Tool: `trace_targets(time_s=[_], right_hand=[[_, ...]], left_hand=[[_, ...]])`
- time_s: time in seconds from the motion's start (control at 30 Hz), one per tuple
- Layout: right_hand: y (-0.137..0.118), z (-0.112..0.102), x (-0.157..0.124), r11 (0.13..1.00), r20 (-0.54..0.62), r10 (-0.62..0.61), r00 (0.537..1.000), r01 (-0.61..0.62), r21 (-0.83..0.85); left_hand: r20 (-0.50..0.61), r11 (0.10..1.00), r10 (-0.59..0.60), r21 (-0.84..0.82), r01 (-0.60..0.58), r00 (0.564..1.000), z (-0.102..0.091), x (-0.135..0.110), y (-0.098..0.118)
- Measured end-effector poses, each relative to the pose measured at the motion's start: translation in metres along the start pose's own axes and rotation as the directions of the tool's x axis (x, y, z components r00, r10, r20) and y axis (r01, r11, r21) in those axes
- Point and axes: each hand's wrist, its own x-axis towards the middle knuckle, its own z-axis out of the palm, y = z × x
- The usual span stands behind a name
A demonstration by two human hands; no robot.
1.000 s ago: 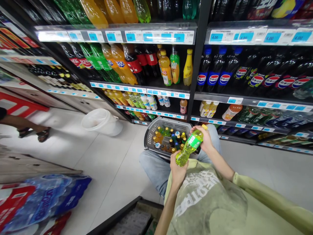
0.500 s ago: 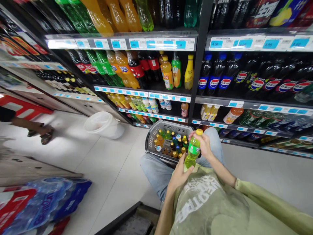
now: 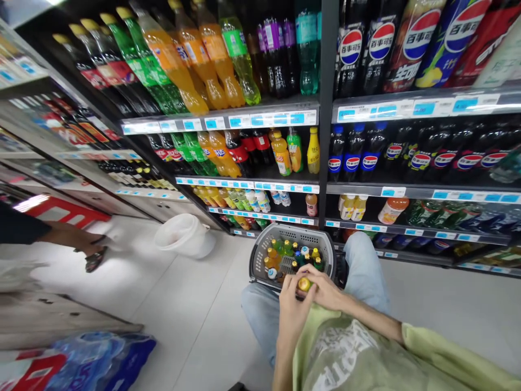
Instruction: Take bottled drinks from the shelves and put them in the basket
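Note:
Both hands meet over a green drink bottle with a yellow cap [image 3: 304,283], held upright against my chest; only the cap shows between the fingers. My left hand [image 3: 292,304] wraps the bottle from the left, and my right hand [image 3: 328,293] grips it from the right. Just beyond them sits a grey plastic basket [image 3: 260,255] holding several small bottles, resting between my knees in blue jeans.
Drink shelves [image 3: 280,118] full of soda bottles rise in front. A white bucket [image 3: 185,236] stands on the tiled floor at left. Another person's sandalled foot [image 3: 94,258] is further left. Shrink-wrapped water packs [image 3: 93,361] lie at the lower left.
The bottle went from tilted across my lap to upright and close to my chest, with both hands now closed around it. My view tilted up toward the shelves.

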Motion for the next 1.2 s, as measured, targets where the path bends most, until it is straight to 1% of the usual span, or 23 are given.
trace_targets(time_s=[0.07, 0.13, 0.27, 0.37, 0.43, 0.47, 0.57, 0.63, 0.73, 0.77, 0.83, 0.9, 0.97, 1.07, 1.2], right_hand=[[0.000, 0.004, 0.000, 1.000, 0.017, -0.014, 1.000, 0.014, -0.001], [0.000, 0.006, 0.000, 0.999, 0.015, -0.028, 0.999, 0.028, 0.015], [0.002, 0.008, 0.004, 0.999, 0.023, -0.029, 0.999, 0.029, 0.040], [0.007, 0.006, 0.007, 1.000, 0.095, -0.005, 0.995, 0.007, -0.024], [0.016, -0.001, 0.008, 0.996, 0.127, 0.005, 0.992, 0.006, -0.085], [0.024, -0.007, 0.006, 0.992, 0.124, 0.017, 0.992, -0.002, -0.124], [0.061, -0.035, -0.011, 0.953, 0.057, 0.098, 0.994, -0.077, -0.292], [0.095, -0.061, -0.031, 0.897, -0.009, 0.153, 0.988, -0.142, -0.419], [0.147, -0.098, -0.069, 0.805, -0.099, 0.217, 0.971, -0.235, -0.544], [0.161, -0.107, -0.081, 0.786, -0.127, 0.214, 0.968, -0.248, -0.566], [0.180, -0.118, -0.099, 0.785, -0.164, 0.170, 0.972, -0.234, -0.573], [0.189, -0.122, -0.108, 0.807, -0.200, 0.121, 0.972, -0.214, -0.551], [0.190, -0.121, -0.109, 0.829, -0.246, 0.098, 0.964, -0.216, -0.517], [0.188, -0.119, -0.107, 0.855, -0.295, 0.099, 0.950, -0.233, -0.464], [0.189, -0.121, -0.107, 0.869, -0.327, 0.111, 0.939, -0.251, -0.426]], left_hand=[[0.008, 0.999, -0.019, 0.039, 0.018, 1.000, -0.006, -0.001, -0.004], [-0.008, 0.998, -0.043, 0.041, 0.043, 0.999, -0.009, -0.002, -0.009], [-0.044, 0.998, -0.042, 0.037, 0.044, 0.998, -0.010, -0.004, -0.017], [-0.053, 0.994, 0.000, 0.110, 0.006, 0.999, -0.010, 0.000, -0.021], [-0.052, 0.986, 0.024, 0.169, -0.015, 0.998, -0.013, 0.006, -0.025], [-0.055, 0.981, 0.033, 0.193, -0.021, 0.998, -0.015, 0.009, -0.028], [-0.085, 0.969, 0.037, 0.248, -0.015, 0.996, -0.026, 0.019, -0.042], [-0.104, 0.959, 0.015, 0.282, 0.015, 0.994, -0.037, 0.027, -0.052], [-0.108, 0.942, -0.034, 0.329, 0.068, 0.994, -0.054, 0.039, -0.064], [-0.110, 0.938, -0.046, 0.337, 0.081, 0.993, -0.059, 0.042, -0.067], [-0.115, 0.934, -0.059, 0.343, 0.095, 0.992, -0.067, 0.049, -0.071], [-0.127, 0.931, -0.067, 0.348, 0.108, 0.990, -0.072, 0.055, -0.074], [-0.148, 0.924, -0.084, 0.358, 0.133, 0.985, -0.074, 0.059, -0.077], [-0.182, 0.911, -0.132, 0.364, 0.192, 0.974, -0.074, 0.064, -0.083], [-0.195, 0.887, -0.213, 0.372, 0.273, 0.957, -0.072, 0.069, -0.092]])
